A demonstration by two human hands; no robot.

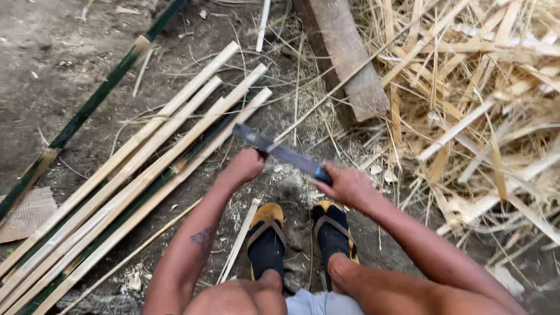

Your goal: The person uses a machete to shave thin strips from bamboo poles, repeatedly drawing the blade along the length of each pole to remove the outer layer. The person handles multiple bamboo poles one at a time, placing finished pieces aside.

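My right hand (347, 185) grips the blue handle of a long flat knife (279, 151), whose blade points up and left. My left hand (245, 165) is closed in a fist right under the blade's middle; whether it holds a thin bamboo piece there is hidden. Both hands hover above my feet in yellow sandals with dark socks (267, 236). A thin pale bamboo sliver (239, 240) lies on the ground beside my left foot.
Several long split bamboo strips (134, 175) lie side by side on the dirt at left, with a green bamboo pole (87, 108) beyond them. A wooden block (347, 55) stands ahead. A heap of bamboo shavings and offcuts (478, 105) fills the right side.
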